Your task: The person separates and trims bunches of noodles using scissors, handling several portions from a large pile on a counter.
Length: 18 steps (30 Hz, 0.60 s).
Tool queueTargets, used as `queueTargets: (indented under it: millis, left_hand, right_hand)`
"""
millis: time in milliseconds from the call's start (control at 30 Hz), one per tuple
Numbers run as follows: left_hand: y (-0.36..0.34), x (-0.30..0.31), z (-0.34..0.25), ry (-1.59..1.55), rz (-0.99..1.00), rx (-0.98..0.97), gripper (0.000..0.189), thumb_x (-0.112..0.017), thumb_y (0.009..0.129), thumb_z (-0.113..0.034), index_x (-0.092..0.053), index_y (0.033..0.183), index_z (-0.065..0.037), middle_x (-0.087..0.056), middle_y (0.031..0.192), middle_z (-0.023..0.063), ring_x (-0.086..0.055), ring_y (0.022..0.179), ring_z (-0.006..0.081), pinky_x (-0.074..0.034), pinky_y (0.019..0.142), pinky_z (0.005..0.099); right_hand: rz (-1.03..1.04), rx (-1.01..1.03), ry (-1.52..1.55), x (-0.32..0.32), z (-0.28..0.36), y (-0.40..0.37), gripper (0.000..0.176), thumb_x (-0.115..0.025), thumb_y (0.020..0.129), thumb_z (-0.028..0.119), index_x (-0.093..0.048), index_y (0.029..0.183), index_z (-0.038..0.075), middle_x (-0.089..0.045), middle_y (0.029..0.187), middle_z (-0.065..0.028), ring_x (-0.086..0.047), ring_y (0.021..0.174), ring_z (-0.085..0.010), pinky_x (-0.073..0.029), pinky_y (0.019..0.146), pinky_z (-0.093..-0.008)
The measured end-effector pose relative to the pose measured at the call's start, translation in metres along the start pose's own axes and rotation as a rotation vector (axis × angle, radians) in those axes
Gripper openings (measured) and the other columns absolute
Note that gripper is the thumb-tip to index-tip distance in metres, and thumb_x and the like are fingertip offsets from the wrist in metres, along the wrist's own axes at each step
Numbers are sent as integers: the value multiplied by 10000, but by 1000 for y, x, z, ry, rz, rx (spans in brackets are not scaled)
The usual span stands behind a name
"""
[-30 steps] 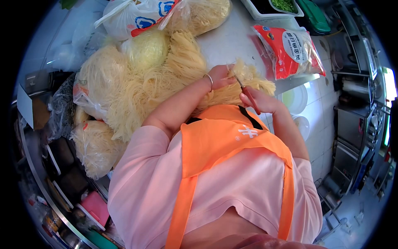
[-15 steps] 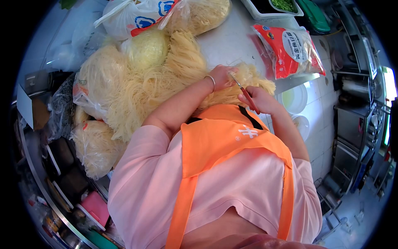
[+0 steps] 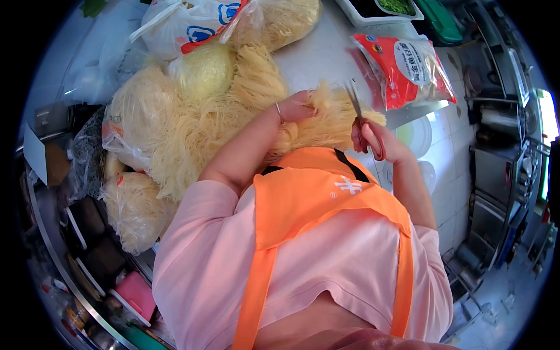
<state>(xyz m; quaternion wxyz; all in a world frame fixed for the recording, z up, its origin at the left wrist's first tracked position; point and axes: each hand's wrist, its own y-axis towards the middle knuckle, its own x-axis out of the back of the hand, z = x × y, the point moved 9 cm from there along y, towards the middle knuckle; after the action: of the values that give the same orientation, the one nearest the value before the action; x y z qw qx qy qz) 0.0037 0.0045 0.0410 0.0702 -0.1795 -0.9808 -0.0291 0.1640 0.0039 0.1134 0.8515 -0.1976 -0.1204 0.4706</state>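
Observation:
A large heap of pale yellow noodle-like strands (image 3: 201, 125) spreads over the table to the near edge. My left hand (image 3: 296, 108), with a bracelet at the wrist, is closed round a bunch of these strands. In my right hand (image 3: 373, 140) are red-handled scissors (image 3: 359, 111), their metal blades pointing up and away, above the right end of the strands. The blades look nearly closed and hold nothing visible. My left fingertips are partly hidden by the strands.
A red and white packet (image 3: 405, 70) lies at the table's right edge. Filled plastic bags (image 3: 140, 108) stand left and behind. A white tray (image 3: 379, 20) with greens is at the back, beside a green container (image 3: 437, 23). Shelves line the right.
The scissors have moved right and off the strands, and their blades now point more steeply away. My left hand has shifted slightly left, and the strands beside it have spread.

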Motion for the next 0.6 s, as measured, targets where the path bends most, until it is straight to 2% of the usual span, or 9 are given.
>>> queueTargets:
  millis: [67, 100, 167, 300, 367, 400, 500, 567, 600]
  left_hand:
    - [-4, -7, 6, -260, 146, 49, 220, -568, 863, -48, -586, 1082, -44, -607, 1001, 27, -557, 873, 130, -466, 778, 286]
    - [-5, -3, 2, -260, 149, 50, 220, -568, 863, -48, -586, 1082, -44, -607, 1001, 27, -557, 873, 130, -466, 778, 286]
    - [-9, -7, -1, -336, 285, 117, 260, -594, 800, 19, -597, 1056, -22, -604, 979, 35, -533, 887, 127, -449, 783, 286]
    - [-9, -13, 12, -187, 381, 11, 212, -582, 813, 15, -617, 1019, -20, -612, 948, 26, -541, 839, 134, -457, 747, 289]
    - [-13, -16, 21, -397, 371, 160, 188, -578, 822, 4, -631, 1000, -20, -616, 929, 22, -549, 817, 134, -462, 726, 289]
    - [-13, -17, 19, -396, 373, 161, 188, -578, 822, 4, -631, 1000, -20, -616, 929, 22, -549, 817, 134, -462, 726, 289]
    - [-13, -15, 11, -384, 385, 119, 198, -577, 827, -5, -632, 1017, -20, -624, 943, 35, -557, 844, 140, -460, 752, 288]
    - [-13, -14, 4, -295, 395, -5, 210, -586, 834, -25, -621, 1040, -18, -630, 962, 55, -566, 878, 154, -458, 788, 293]
    - [-13, -14, 3, -295, 396, -4, 210, -586, 834, -25, -621, 1040, -18, -630, 962, 55, -566, 878, 154, -458, 788, 293]
  right_hand:
    - [203, -34, -113, -12, -15, 1, 461, -443, 908, 490, -503, 820, 42, -528, 698, -38, -523, 639, -111, -432, 592, -236]
    - [201, -34, -111, -12, -15, 1, 461, -443, 908, 490, -503, 820, 42, -528, 698, -38, -523, 639, -111, -432, 592, -236]
    - [348, -29, -148, -26, -14, -1, 646, -340, 872, 663, -482, 847, 32, -517, 716, -38, -518, 659, -117, -431, 605, -244]
    - [413, -24, -115, -36, -12, 1, 691, -332, 847, 700, -483, 843, 26, -525, 717, -44, -516, 655, -119, -428, 593, -247]
    - [492, -23, -83, -44, -11, 2, 737, -324, 817, 741, -484, 847, 22, -534, 723, -49, -510, 646, -122, -426, 588, -248]
    - [490, -22, -81, -44, -11, 5, 737, -324, 817, 741, -484, 847, 22, -534, 723, -49, -510, 646, -122, -426, 588, -248]
    - [482, -11, -59, -45, -9, 8, 762, -317, 803, 759, -485, 843, 17, -541, 727, -55, -503, 637, -124, -422, 583, -248]
    - [494, 7, -45, -46, -6, 8, 763, -315, 806, 757, -485, 836, 14, -540, 729, -57, -501, 633, -125, -421, 582, -248]
    - [494, 7, -44, -44, -7, 7, 763, -315, 806, 757, -485, 836, 14, -540, 729, -57, -501, 633, -125, -421, 582, -248]
